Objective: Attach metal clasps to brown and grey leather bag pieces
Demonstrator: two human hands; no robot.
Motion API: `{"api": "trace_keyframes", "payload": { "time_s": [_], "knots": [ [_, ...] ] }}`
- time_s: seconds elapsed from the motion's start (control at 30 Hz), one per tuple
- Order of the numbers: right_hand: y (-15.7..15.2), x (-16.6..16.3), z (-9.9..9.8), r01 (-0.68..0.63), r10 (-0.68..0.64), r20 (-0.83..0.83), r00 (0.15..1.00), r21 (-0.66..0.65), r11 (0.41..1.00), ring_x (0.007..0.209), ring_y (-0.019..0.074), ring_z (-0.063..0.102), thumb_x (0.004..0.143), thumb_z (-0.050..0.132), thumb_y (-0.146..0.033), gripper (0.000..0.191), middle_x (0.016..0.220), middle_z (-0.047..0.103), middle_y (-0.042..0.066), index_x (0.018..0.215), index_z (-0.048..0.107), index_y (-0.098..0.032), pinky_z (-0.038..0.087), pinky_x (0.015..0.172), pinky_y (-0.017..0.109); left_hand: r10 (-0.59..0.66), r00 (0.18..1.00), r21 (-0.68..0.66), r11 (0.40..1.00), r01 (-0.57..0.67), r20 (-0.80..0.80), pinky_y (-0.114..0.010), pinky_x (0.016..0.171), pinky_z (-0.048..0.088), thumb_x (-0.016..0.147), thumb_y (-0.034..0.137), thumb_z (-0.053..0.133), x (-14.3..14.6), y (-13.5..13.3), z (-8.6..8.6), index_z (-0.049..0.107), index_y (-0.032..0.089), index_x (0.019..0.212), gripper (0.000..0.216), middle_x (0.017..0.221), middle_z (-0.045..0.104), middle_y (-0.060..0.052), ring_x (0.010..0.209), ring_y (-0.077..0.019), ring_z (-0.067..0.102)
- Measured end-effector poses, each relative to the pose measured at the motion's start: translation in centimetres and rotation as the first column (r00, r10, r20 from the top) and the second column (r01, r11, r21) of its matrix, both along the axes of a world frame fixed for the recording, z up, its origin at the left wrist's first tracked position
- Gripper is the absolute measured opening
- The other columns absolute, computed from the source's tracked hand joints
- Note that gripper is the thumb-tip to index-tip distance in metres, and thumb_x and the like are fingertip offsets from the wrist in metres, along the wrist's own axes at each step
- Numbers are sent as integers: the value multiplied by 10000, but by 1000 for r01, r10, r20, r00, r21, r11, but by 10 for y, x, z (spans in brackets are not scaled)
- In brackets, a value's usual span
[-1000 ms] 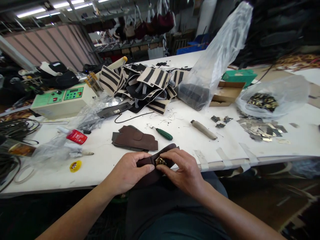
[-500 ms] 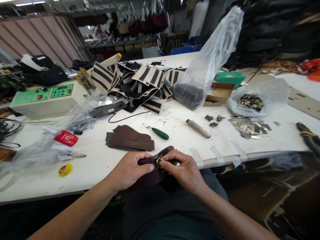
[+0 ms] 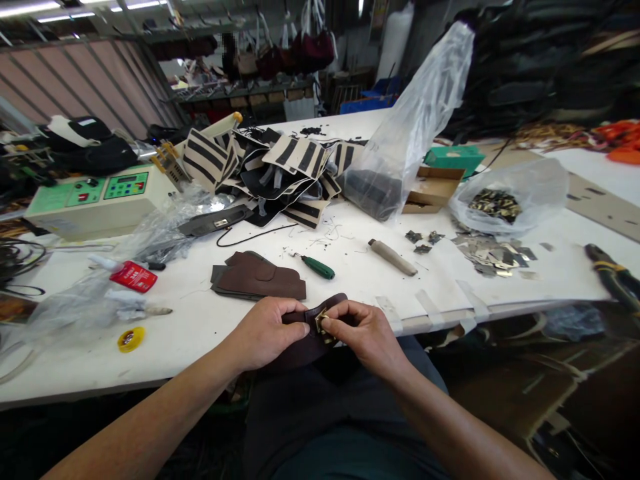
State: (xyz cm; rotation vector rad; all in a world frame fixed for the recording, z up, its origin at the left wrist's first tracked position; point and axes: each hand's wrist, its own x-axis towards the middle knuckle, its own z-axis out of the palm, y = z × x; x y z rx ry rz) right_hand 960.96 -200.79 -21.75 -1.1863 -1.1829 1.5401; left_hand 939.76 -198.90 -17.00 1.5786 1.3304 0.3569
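Observation:
At the table's front edge, my left hand (image 3: pixel 273 331) grips a dark brown leather piece (image 3: pixel 295 353), thumb on top. Between the thumb and fingers of my right hand (image 3: pixel 367 333) is a small brass-coloured metal clasp (image 3: pixel 321 321), held against the leather. My fingers partly cover the clasp, so its exact seating cannot be made out. Just beyond lies a stack of brown and grey leather pieces (image 3: pixel 265 277). A green-handled hooked tool (image 3: pixel 318 267) and a grey-beige handled tool (image 3: pixel 393 257) rest on the white table (image 3: pixel 200 360).
A red glue bottle (image 3: pixel 133 276) and a yellow tape roll (image 3: pixel 131 340) lie left. Behind are a control box (image 3: pixel 100 200) and striped pieces (image 3: pixel 295 160). On the right are metal plates (image 3: pixel 493 253), a plastic bag of metal fittings (image 3: pixel 495 205) and pliers (image 3: pixel 613 273).
My right fingers and the clasp have shifted very slightly on the leather. Both hands keep their hold. The whole view has tilted a little.

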Motion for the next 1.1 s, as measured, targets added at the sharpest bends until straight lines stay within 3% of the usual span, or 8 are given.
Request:
{"api": "trace_keyframes", "payload": {
  "time_s": [0.1,0.3,0.43,0.67,0.8,0.87,0.97,1.1],
  "knots": [
    [2,4,-1,-21,20,-41,999,-5,1000,651,120,634,787,830,-348,216,748,737,6,798,731,-156,497,639,236,-16,1000,17,1000,16,-18,-292,709,446,808,288,666,5,-1,5,781,192,917,185,817,749,6,744,-183,644],
    [6,19,3,-204,188,-176,966,-75,976,602,106,589,803,785,-340,214,676,699,0,764,692,-152,462,608,224,107,980,-255,965,-62,168,-286,680,446,750,318,738,13,-5,9,758,152,958,267,765,735,-8,679,-171,627],
    [6,25,7,-220,202,-201,959,-74,973,583,108,571,812,759,-351,226,646,674,-8,752,665,-155,453,603,232,151,964,-310,948,-77,221,-289,700,449,745,324,773,20,-7,10,750,142,963,285,795,748,-25,689,-166,632],
    [1,33,13,-166,162,-132,978,-19,986,617,114,562,854,729,-346,219,680,658,-11,776,648,-158,442,620,243,115,984,-229,970,-82,135,-277,644,429,766,354,775,30,-8,14,750,148,946,274,777,745,-20,675,-166,625],
    [-8,37,18,-84,48,162,986,227,970,719,156,622,892,706,-302,151,791,690,10,815,645,-187,484,686,287,6,1000,-11,1000,-5,28,-277,674,444,834,303,706,35,-10,25,770,196,949,170,814,760,11,722,-168,652],
    [-10,40,22,-70,-99,332,938,461,885,829,194,646,858,743,-246,95,907,702,43,875,667,-194,506,765,332,-72,995,142,987,81,-62,-277,708,448,866,242,659,36,-14,32,777,235,957,149,840,766,35,766,-165,673],
    [-11,46,31,-180,-317,486,815,732,657,1135,297,623,811,823,-259,363,1239,673,131,1141,682,-200,483,945,446,-159,963,349,909,230,-219,-285,724,443,893,160,601,36,-21,40,772,271,974,219,857,764,50,794,-160,685],
    [-11,49,46,-413,-285,577,766,780,469,1103,265,672,894,759,-280,238,1121,743,87,1106,678,-209,456,952,436,-179,933,565,755,333,-311,-303,783,483,888,101,603,33,-32,44,752,271,1010,257,955,777,31,866,-169,705]
  ]
}}
